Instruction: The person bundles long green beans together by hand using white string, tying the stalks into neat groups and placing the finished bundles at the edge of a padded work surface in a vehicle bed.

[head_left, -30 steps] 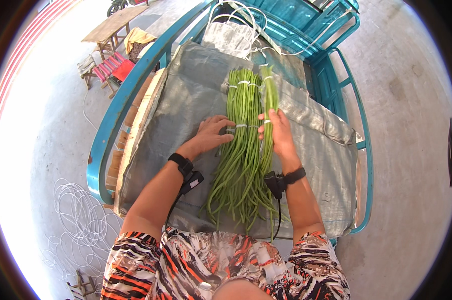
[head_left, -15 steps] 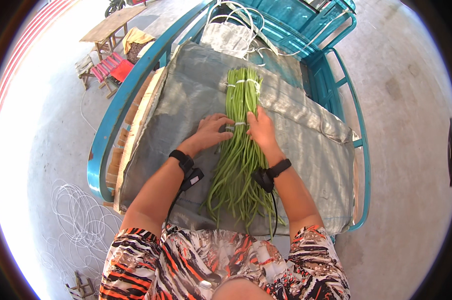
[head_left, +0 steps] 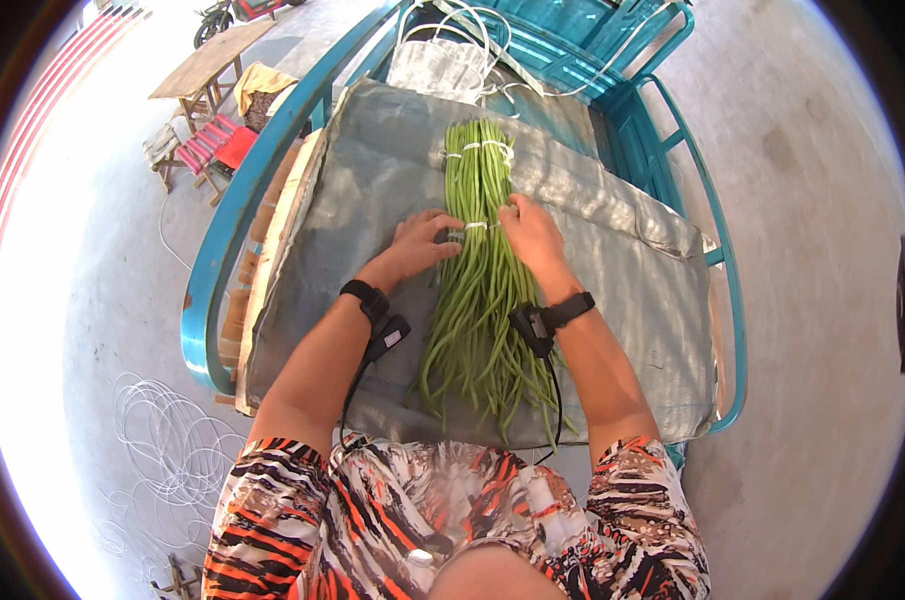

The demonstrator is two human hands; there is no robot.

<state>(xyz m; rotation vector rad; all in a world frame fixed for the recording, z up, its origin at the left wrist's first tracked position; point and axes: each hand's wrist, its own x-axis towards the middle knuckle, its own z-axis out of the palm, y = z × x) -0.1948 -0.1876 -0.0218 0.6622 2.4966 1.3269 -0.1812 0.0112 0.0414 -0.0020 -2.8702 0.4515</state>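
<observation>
A long bundle of green yard-long beans (head_left: 480,290) lies lengthwise on a grey woven sheet (head_left: 347,190). White ties circle it near its far end and around its middle; the near ends fan out loosely toward me. My left hand (head_left: 422,243) is at the bundle's left side, its fingers stretched and apart, with fingertips at the beans beside the middle tie. On the opposite side, my right hand (head_left: 534,232) has bent fingers at the edge of the beans near that same tie. Neither hand is wrapped round the bundle.
The sheet covers the bed of a blue metal cart (head_left: 204,290) with raised side rails. White straps (head_left: 487,50) and a pale sack (head_left: 437,68) lie at its far end. On the floor to the left are a wooden table (head_left: 210,62), a red stool (head_left: 217,145) and coiled wire (head_left: 177,440).
My right hand has shifted slightly right and its fingers are more bent. My left hand stays beside the middle tie. The view has moved a little; the bundle lies much as before.
</observation>
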